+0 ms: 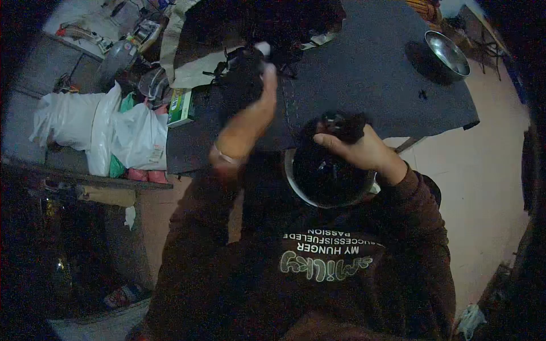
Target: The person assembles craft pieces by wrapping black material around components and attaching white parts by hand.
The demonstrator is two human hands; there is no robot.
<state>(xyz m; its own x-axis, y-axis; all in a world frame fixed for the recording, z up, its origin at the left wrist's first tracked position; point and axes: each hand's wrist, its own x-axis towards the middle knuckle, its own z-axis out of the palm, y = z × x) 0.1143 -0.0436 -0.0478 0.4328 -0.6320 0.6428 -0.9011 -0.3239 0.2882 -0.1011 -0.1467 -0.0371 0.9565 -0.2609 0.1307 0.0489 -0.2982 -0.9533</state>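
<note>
Dark material (324, 176), down in a metal bowl (296, 192), right against the printed shirt (327, 250)! Over the bowl's far side comes the right hand (367, 152), thumb extended, fingers seemingly part-curled at a dark clump (shadow swallows its shape; a firm grip, I can't tell). Left hand (245, 128), raised above the grey-covered table (352, 74), blurred: how far open, or holding what, can't tell. Beside it, a green-and-white box (181, 108). Farther off, a dark heap (256, 23), and another metal bowl (447, 54) out right.
</note>
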